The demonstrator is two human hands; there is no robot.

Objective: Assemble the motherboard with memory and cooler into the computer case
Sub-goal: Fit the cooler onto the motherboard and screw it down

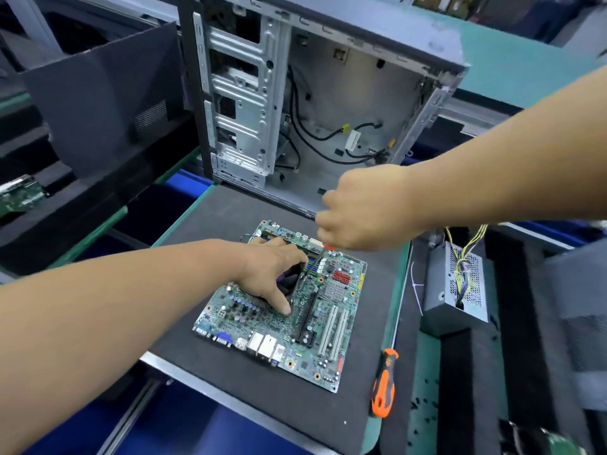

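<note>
- Left hand [271,274]: fingers spread, clasping the dark cooler [289,280] on the motherboard [285,310].
- Right hand [363,210]: clenched above the board's far edge; contents blurred, something red beneath.
- Motherboard: green, flat on the black mat [289,402], before the open case [328,103].
- Cooler mostly hidden.

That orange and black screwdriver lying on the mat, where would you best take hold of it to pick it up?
Take the screwdriver by the thick orange-and-black handle, coming straight down from above. It lies flat on the mat, free of the motherboard, with open space along both long sides for fingers to close across it. The handle's grooved, bulging middle looks like the surest spot. The tip cannot be made out.
</note>
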